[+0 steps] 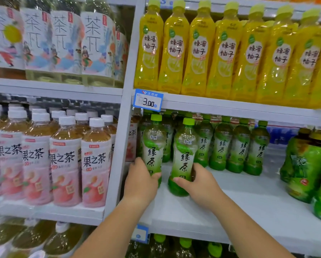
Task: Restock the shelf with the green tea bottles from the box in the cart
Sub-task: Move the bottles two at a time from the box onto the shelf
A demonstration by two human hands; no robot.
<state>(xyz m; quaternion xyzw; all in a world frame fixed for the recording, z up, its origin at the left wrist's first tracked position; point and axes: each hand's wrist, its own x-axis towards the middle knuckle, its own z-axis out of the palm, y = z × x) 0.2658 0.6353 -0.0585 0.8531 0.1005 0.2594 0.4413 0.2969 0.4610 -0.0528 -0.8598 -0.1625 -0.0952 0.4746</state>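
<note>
Mid-placing: held one green tea bottle [153,146] in the left grip [140,180] and a second bottle [184,157] in the right grip [198,185], both upright at the shelf [230,194] front, ahead of the back row [221,146]. Likely needed next: sliding both back, then letting go.

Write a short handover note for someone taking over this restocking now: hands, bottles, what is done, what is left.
Left hand: grips the left green tea bottle low down.
Right hand: grips the right green tea bottle near its base.
Both bottles are upright at the front of the shelf, ahead of the back row.
Done: these two are at the shelf.
Left: let go, then fill the bare front to the right.
Box and cart are not in view.
</note>
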